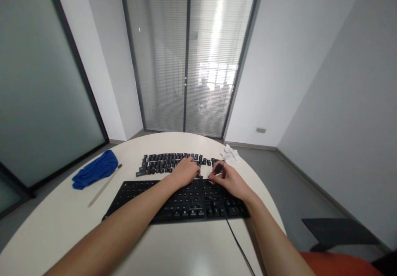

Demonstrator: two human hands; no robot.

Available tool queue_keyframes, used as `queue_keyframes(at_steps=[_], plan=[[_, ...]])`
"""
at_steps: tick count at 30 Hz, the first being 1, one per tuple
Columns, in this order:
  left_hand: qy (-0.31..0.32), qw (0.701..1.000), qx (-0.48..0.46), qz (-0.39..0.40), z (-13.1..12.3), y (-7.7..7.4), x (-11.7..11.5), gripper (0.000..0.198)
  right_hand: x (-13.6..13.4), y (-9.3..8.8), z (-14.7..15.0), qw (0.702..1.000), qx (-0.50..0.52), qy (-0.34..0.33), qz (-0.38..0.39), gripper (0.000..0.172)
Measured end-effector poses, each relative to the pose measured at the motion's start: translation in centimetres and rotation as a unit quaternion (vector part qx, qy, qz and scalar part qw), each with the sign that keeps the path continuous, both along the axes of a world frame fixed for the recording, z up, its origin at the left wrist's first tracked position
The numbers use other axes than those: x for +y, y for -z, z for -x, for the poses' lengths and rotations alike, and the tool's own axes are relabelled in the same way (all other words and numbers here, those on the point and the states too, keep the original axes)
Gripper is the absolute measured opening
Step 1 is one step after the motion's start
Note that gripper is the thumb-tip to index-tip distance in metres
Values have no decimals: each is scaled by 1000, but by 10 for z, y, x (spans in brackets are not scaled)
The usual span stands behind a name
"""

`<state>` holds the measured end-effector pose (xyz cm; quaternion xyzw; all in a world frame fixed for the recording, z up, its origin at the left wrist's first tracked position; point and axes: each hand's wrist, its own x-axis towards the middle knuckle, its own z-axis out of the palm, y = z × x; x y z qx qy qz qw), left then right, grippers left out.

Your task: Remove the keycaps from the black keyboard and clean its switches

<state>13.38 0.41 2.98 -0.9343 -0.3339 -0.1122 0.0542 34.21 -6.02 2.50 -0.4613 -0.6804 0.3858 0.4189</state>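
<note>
Currently right fingers pinch a black piece (218,168); left hand (185,171) half-curled at keycaps (161,164) near worktop (192,247) far edge, can't tell grip.

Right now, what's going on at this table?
A person has both hands at a black keyboard with many of its keycaps off. The right hand holds a small black piece above the keyboard's far edge. The left hand is at the loose keycaps laid in rows behind it; whether it grips one is hard to tell. A blue cloth and a thin brush lie to the left, a crumpled white tissue to the right.
</note>
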Motion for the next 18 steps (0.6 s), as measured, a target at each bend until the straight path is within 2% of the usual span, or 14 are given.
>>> queue_keyframes(at_steps=[8,18], plan=[[-23,1000,-17,-12,-3,1,-1,19,-2,-2,1,1000,-2,0,5,34],[2,1000,-3,12,6,-2,2,10,-3,-4,1,1000,-9,-3,-2,32]])
